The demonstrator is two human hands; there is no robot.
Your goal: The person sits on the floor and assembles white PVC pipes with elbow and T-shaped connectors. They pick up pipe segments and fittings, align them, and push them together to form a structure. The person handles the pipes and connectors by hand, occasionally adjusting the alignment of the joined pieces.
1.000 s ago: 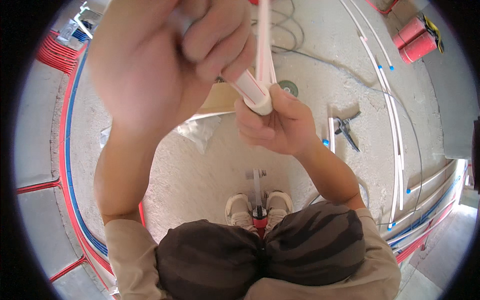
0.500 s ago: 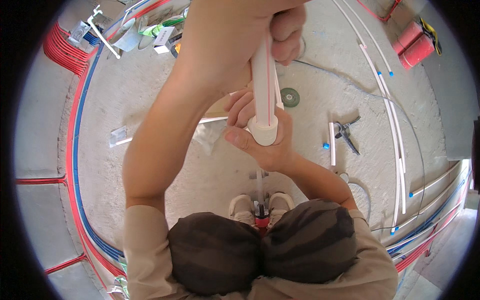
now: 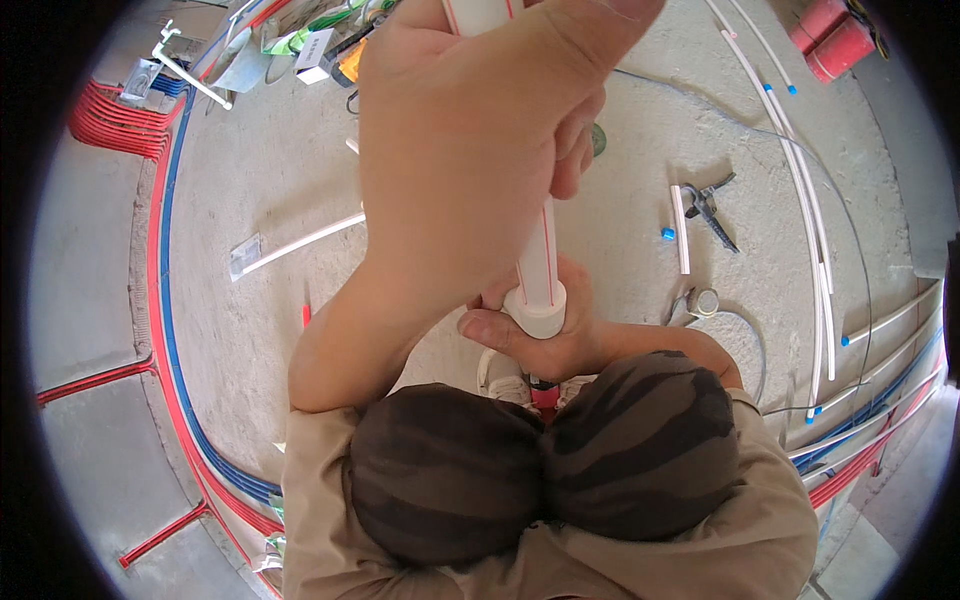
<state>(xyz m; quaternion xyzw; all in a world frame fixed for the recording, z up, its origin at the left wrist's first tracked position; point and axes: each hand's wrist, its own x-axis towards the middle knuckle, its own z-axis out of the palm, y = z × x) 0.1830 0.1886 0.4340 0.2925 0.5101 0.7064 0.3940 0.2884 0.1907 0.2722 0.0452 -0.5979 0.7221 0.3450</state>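
My left hand [image 3: 470, 140] is wrapped round a white plastic pipe [image 3: 537, 255] with thin red stripes, which runs from the top of the picture down toward me. At its near end sits a wider white pipe fitting [image 3: 535, 315]. My right hand [image 3: 560, 352] grips this fitting, its thumb along the left side and the other fingers partly hidden behind. The left hand covers the middle of the pipe. Both hands are held above my bent knees.
On the concrete floor to the right lie a black-handled tool [image 3: 708, 212], a short white pipe [image 3: 681, 235] and long white pipes [image 3: 800, 190]. Red and blue tubing [image 3: 165, 290] runs along the left. A bucket [image 3: 245, 65] and white box [image 3: 316, 55] stand far left.
Both hands and the pipe sit lower in the picture. Less pipe shows between my left hand and the fitting, and some pipe now appears above that hand. The floor view has shifted.
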